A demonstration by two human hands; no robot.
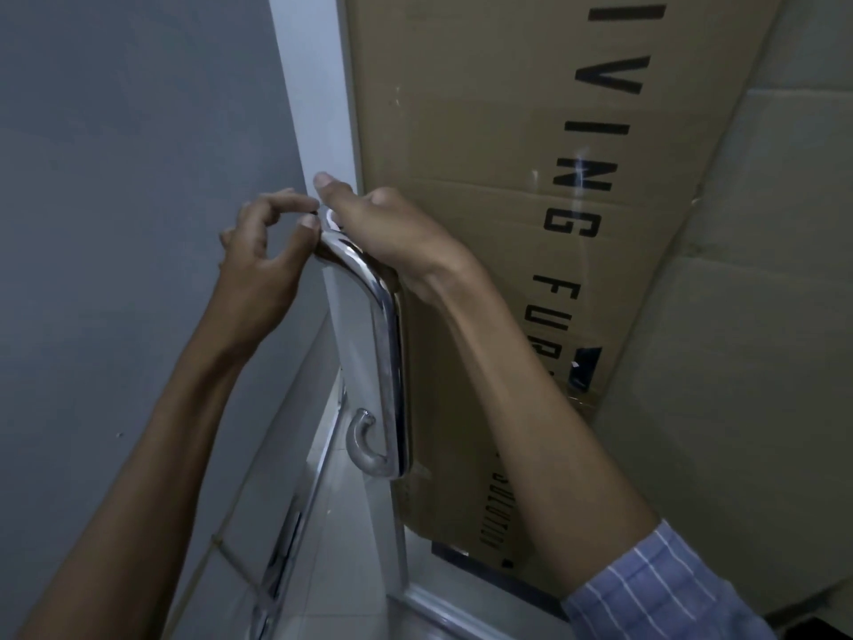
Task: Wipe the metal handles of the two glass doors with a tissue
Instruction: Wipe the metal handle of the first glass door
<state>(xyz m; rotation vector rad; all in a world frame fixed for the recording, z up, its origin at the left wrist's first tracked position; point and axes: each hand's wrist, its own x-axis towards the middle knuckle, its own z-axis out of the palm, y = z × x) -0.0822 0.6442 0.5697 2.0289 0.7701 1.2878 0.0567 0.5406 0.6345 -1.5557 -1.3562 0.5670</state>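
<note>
At the top bend of the metal handle (385,311), both hands meet. Below that bend: a striped sleeve (664,588) on the right forearm, and a second chrome handle (281,552) low and left of the first. Right hand (392,233) lies over the bend, fingers wrapped behind it, thumb pointing up the white door frame (318,108). Left hand (263,261) sits just left of the bend, thumb and forefinger pinched at the bar's tip; a tissue may be between them, but none is clearly visible. Behind the handle leans a cardboard box (507,131). Risks: if no tissue is in the pinch, bare fingers smear the chrome; pressure could swing the door into the box; lower handle missed.
</note>
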